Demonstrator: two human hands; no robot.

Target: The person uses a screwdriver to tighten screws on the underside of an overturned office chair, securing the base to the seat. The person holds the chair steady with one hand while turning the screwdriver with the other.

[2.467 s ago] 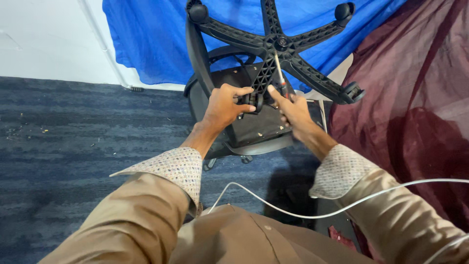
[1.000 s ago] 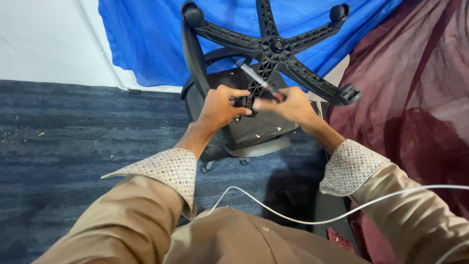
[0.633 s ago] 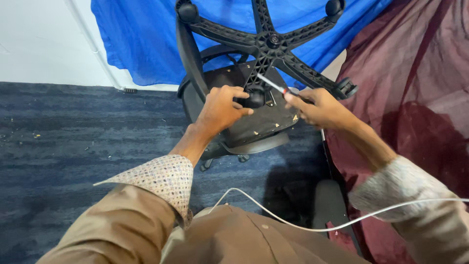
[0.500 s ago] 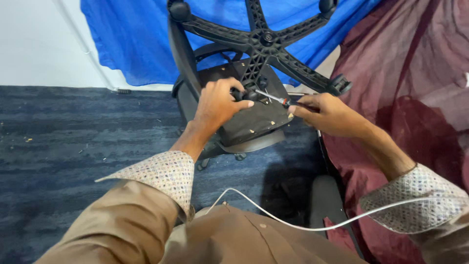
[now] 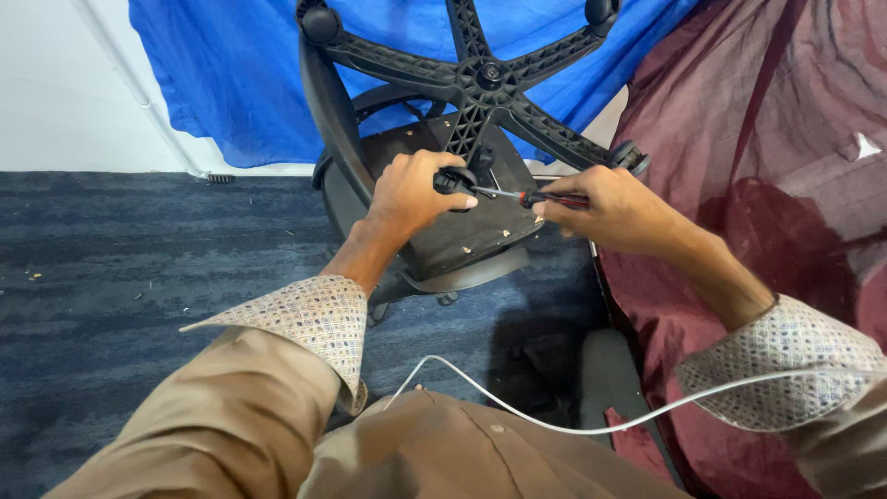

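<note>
The screwdriver (image 5: 531, 196) lies nearly level between your two hands, its red-and-black handle closed in your right hand (image 5: 605, 208) and its thin metal shaft reaching left to a black caster wheel (image 5: 450, 179) on the upturned office chair (image 5: 434, 217). Your right fingers (image 5: 562, 209) are curled tight round the handle, thumb on top. Your left hand (image 5: 411, 192) wraps over the caster, its fingers pressed against the wheel, with the thumb tip lying just under the shaft's tip; whether the tip touches the wheel or sits in a gap you cannot tell. The caster hangs at the end of one leg of the black five-armed base (image 5: 480, 79), which stands uppermost, above the dark underside of the seat. The chair rests upside down on the grey-blue carpeted floor (image 5: 139, 249), close to its far edge where it meets the white wall (image 5: 55, 83). A blue cloth (image 5: 231, 83) hangs behind the base, and a maroon cloth (image 5: 767, 157) drapes along the right side, close to your right forearm. A white cable (image 5: 517, 407) loops across your lap, over the tan garment (image 5: 443, 453) nearest you.
</note>
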